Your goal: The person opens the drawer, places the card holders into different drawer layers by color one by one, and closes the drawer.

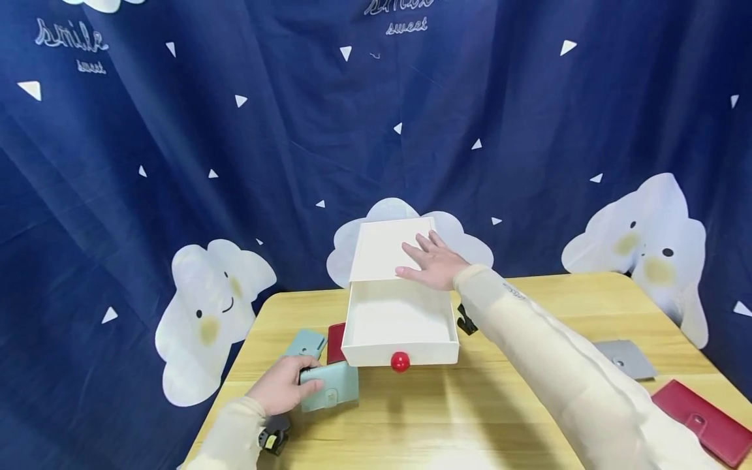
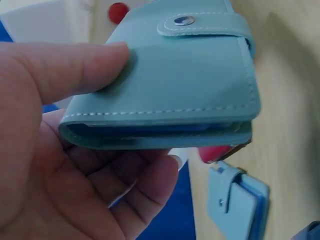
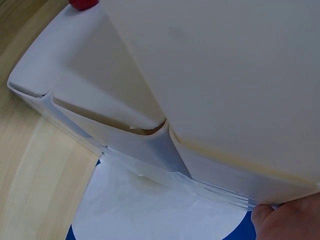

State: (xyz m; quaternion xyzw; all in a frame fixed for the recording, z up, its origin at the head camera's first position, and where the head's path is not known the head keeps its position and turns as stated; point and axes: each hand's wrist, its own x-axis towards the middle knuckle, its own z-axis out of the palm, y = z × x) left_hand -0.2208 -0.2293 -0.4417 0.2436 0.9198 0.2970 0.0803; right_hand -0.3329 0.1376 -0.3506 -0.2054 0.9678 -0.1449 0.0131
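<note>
- Left hand pinches a teal wallet near the front edge of the drawer, at its eight o'clock.
- Right hand, fingers spread, rests on the white box.
- Bench wood stretches toward six o'clock.

Your head view is bright, with washed-out glare on the table at bottom centre and soft shadows below the box. Your left-wrist view is dimmer, its background soft behind the wallet. Your right-wrist view looks greyish and slightly blurred, with a dim upper-left corner.
</note>
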